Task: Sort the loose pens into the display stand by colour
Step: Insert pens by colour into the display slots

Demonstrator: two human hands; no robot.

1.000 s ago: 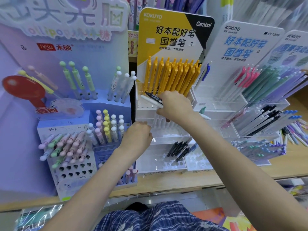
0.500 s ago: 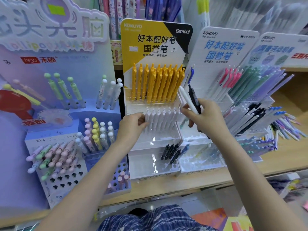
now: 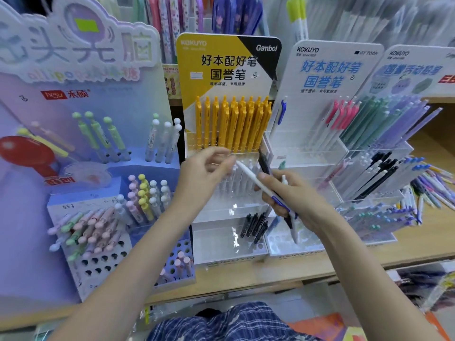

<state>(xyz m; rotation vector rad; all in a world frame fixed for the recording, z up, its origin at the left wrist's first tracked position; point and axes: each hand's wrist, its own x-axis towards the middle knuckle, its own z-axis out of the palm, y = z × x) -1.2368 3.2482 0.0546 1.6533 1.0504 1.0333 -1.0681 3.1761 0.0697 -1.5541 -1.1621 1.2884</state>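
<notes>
Two hands meet over a white pen before the yellow display stand.

At 9 o'clock a lilac stand (image 3: 105, 168) carries pastel pens. The left hand (image 3: 204, 175) pinches the tip of the white pen (image 3: 248, 174); the right hand (image 3: 293, 198) has its grip curled round that pen and a black pen (image 3: 264, 163), which screen the white row behind. Orange pens (image 3: 234, 126) stand at 12; loose pens (image 3: 433, 190) lie at 3.

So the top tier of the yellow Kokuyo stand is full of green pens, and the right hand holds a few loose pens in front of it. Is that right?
Not quite. In the head view the pens in the top tier of the yellow Kokuyo stand are orange-yellow, not green. The right hand does hold a few loose pens in front of it.
</notes>
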